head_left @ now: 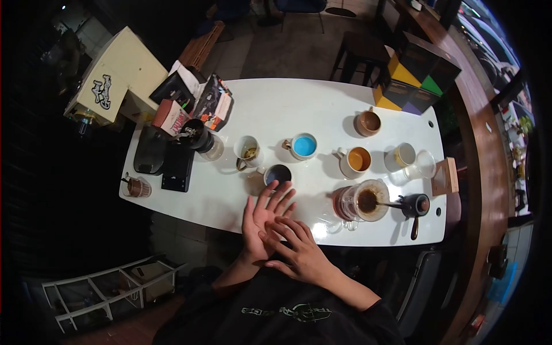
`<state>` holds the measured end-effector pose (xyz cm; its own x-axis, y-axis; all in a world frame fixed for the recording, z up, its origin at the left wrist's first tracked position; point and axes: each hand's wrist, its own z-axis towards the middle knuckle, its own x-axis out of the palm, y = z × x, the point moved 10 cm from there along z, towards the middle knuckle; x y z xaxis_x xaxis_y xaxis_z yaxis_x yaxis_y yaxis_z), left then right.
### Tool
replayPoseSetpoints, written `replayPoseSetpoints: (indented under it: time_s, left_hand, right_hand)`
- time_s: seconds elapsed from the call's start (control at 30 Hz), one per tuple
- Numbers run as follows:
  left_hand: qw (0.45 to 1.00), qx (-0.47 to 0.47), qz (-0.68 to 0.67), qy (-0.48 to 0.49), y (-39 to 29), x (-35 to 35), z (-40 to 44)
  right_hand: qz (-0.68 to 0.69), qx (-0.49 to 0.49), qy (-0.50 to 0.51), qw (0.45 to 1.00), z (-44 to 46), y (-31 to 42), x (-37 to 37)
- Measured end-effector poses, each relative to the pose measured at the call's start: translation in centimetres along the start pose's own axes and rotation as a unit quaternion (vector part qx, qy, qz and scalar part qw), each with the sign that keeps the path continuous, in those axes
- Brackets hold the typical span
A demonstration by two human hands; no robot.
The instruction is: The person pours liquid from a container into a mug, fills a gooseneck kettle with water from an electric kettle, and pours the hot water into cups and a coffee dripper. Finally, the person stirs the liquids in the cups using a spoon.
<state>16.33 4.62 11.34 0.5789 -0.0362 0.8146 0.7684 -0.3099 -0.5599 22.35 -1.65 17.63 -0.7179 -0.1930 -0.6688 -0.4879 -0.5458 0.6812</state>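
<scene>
My left hand (pixel 263 223) is held palm up at the table's front edge, its fingers spread. Across its palm reaches my right hand (pixel 297 248), fingers apart; the two hands touch or nearly touch, and neither holds anything. Just beyond the left fingertips stands a mug with a dark inside (pixel 279 174). Behind it are a mug with a blue inside (pixel 303 146) and a pale mug with some residue (pixel 248 151). To the right, a dripper (pixel 376 192) with wet coffee grounds sits on a glass server (pixel 343 203), beside a black gooseneck kettle (pixel 415 205).
Rightward stand an orange-lined mug (pixel 358 160), a brown cup (pixel 368 122), a pale cup (pixel 403 154) and a clear glass (pixel 424 164). A coffee grinder (pixel 198 137), a black scale (pixel 177 168) and boxes (pixel 214 103) occupy the left. Stacked colored boxes (pixel 418 75) stand at back right.
</scene>
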Motion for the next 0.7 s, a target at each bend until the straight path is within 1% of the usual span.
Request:
replayPoseSetpoints:
  time_s: [0.03, 0.07, 0.13, 0.17, 0.2, 0.27, 0.33, 0.37, 0.47, 0.53, 0.6, 0.67, 0.7]
  left_hand:
    - [0.999, 0.002, -0.001, -0.037, 0.1, -0.5, -0.1]
    - [0.999, -0.012, 0.000, -0.030, 0.6, -1.0, -0.5]
    - [0.999, 0.021, -0.022, 0.041, 1.0, -0.9, -1.0]
    - [0.993, 0.072, 0.031, -0.084, 0.6, 0.0, -1.9]
    - [0.996, 0.051, 0.034, -0.063, 1.5, 1.5, -2.1]
    - [0.975, 0.124, 0.178, 0.051, 1.3, 5.8, -3.2]
    - [0.968, 0.091, 0.218, 0.086, 3.7, 9.1, -4.6]
    - [0.960, 0.087, 0.231, 0.130, 5.1, 10.8, -5.4]
    - [0.935, 0.025, 0.264, 0.234, 10.4, 15.4, -8.1]
    - [0.919, -0.006, 0.258, 0.299, 14.6, 17.8, -9.9]
    - [0.897, -0.044, 0.249, 0.362, 19.6, 20.8, -12.1]
    - [0.894, -0.071, 0.209, 0.389, 24.0, 23.4, -14.3]
    - [0.884, -0.088, 0.227, 0.399, 26.3, 24.7, -15.5]
  right_hand:
    - [0.004, -0.004, -0.001, 1.000, -0.4, 0.1, -0.5]
    - [0.000, 0.008, -0.009, 1.000, -1.3, -0.2, -1.2]
    - [0.087, -0.005, 0.007, 0.996, -3.4, 0.0, -2.3]
    - [0.074, -0.015, -0.042, 0.996, -4.4, 0.5, -4.2]
    - [0.059, 0.001, -0.063, 0.996, -5.8, 0.4, -5.3]
    - [0.080, 0.024, -0.098, 0.992, -9.4, 0.5, -7.4]
    - [0.038, 0.040, -0.163, 0.985, -12.8, 1.0, -10.2]
    - [0.034, 0.052, -0.189, 0.980, -14.7, 1.3, -11.4]
    - [0.003, 0.093, -0.263, 0.960, -21.0, 2.0, -14.3]
    - [-0.018, 0.112, -0.306, 0.945, -25.7, 2.7, -15.9]
    - [-0.051, 0.133, -0.375, 0.916, -31.6, 4.1, -18.4]
    - [-0.121, 0.155, -0.434, 0.879, -38.1, 6.1, -21.1]
    - [-0.161, 0.187, -0.466, 0.850, -41.8, 7.4, -22.7]
